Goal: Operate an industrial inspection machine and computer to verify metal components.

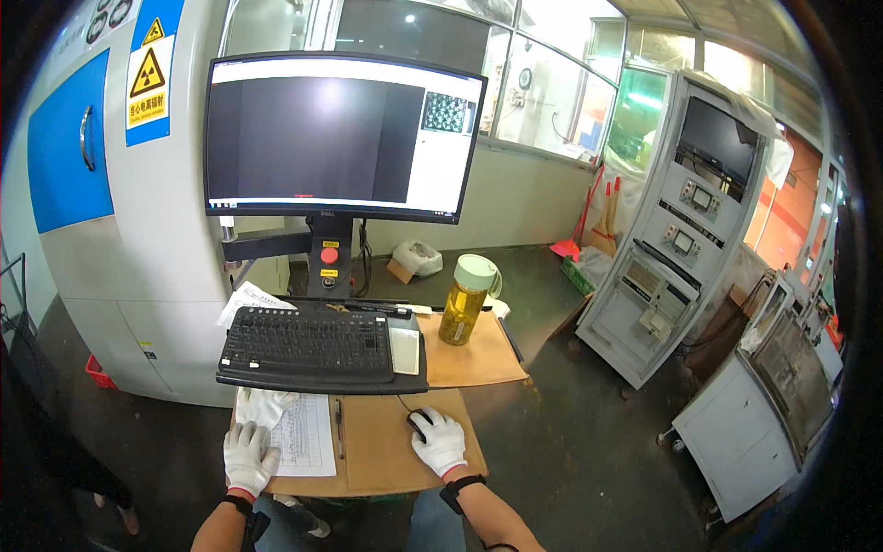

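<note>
My right hand [440, 443], in a white glove, rests over a black computer mouse [420, 419] on the brown cardboard surface [386, 465]. My left hand [246, 460], also gloved in white, lies flat at the left edge of this surface, fingers stretched out and holding nothing. Beside it is a printed form sheet [306, 442], with a crumpled white cloth or glove [263, 408] just beyond. A dark pen [339, 430] lies between the sheet and the bare cardboard. Above both hands sits a black keyboard [308, 345] on a raised tray.
A wide monitor [313, 138] stands behind the keyboard; below it is a red push button [329, 256]. A lidded bottle of yellow liquid [467, 299] stands right of the keyboard. A large grey cabinet with a blue door [72, 143] is at left, an instrument rack [676, 230] at right.
</note>
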`<act>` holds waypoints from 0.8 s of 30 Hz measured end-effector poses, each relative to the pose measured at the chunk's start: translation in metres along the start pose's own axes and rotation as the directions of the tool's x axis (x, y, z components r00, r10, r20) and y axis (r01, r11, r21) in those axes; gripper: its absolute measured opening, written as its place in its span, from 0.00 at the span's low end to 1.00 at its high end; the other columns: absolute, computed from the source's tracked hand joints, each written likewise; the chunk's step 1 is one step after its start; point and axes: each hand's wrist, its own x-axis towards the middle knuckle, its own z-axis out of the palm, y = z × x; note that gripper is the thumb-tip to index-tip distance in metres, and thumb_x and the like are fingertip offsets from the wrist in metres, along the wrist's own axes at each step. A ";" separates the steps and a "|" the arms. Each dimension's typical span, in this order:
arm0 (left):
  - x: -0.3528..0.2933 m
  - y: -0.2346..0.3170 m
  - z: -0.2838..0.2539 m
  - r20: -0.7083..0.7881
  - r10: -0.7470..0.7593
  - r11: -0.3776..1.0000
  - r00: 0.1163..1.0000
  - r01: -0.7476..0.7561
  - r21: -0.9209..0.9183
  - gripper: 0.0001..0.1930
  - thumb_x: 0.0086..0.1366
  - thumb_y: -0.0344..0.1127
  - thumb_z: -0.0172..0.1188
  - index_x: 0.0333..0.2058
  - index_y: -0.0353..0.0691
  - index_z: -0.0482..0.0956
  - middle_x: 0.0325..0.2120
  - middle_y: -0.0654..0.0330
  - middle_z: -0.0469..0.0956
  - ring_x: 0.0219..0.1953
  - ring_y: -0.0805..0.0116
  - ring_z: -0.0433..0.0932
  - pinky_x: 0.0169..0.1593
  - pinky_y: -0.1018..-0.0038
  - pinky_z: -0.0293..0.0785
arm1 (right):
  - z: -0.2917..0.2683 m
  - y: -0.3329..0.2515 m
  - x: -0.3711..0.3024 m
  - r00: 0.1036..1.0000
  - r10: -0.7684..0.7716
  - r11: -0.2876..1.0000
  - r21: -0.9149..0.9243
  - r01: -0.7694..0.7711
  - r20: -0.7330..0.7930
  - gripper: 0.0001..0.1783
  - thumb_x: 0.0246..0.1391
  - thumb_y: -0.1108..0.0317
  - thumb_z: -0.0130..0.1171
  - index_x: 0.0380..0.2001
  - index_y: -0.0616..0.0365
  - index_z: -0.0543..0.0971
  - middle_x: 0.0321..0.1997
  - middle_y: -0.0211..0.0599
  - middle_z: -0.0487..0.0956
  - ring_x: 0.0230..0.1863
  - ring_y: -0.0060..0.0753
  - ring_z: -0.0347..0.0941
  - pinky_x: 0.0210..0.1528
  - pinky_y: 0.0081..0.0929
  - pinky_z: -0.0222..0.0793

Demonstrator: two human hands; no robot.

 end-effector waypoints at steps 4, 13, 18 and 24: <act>0.001 0.000 0.000 -0.007 0.014 1.000 1.000 -0.014 0.006 0.25 0.57 0.49 0.68 0.51 0.43 0.80 0.55 0.50 0.79 0.61 0.39 0.72 0.65 0.43 0.65 | 0.001 0.000 0.000 0.996 0.049 0.999 0.018 -0.051 0.071 0.22 0.53 0.58 0.66 0.54 0.36 0.85 0.60 0.36 0.82 0.50 0.51 0.81 0.53 0.48 0.79; 0.003 0.004 -0.004 0.005 0.015 0.999 1.000 -0.015 -0.030 0.24 0.56 0.49 0.68 0.49 0.43 0.80 0.52 0.51 0.79 0.58 0.41 0.73 0.63 0.45 0.67 | -0.001 0.001 -0.002 0.998 0.026 1.000 0.000 -0.026 0.050 0.21 0.54 0.59 0.65 0.53 0.37 0.85 0.61 0.37 0.82 0.50 0.51 0.82 0.51 0.47 0.80; 0.004 0.008 -0.007 -0.035 0.028 1.000 0.999 -0.028 -0.001 0.23 0.56 0.48 0.68 0.48 0.43 0.81 0.51 0.51 0.79 0.57 0.42 0.73 0.62 0.46 0.68 | 0.000 0.002 0.000 0.998 0.018 1.000 -0.009 -0.017 0.053 0.22 0.54 0.59 0.65 0.54 0.37 0.85 0.61 0.39 0.82 0.50 0.53 0.82 0.52 0.49 0.80; 0.003 0.009 -0.016 -0.030 0.002 1.000 1.000 -0.002 -0.006 0.22 0.57 0.50 0.68 0.46 0.45 0.83 0.50 0.52 0.80 0.57 0.45 0.74 0.63 0.48 0.68 | 0.001 -0.001 0.000 1.000 -0.016 0.999 0.029 0.017 -0.017 0.25 0.53 0.58 0.67 0.55 0.44 0.83 0.58 0.40 0.83 0.47 0.54 0.82 0.50 0.51 0.80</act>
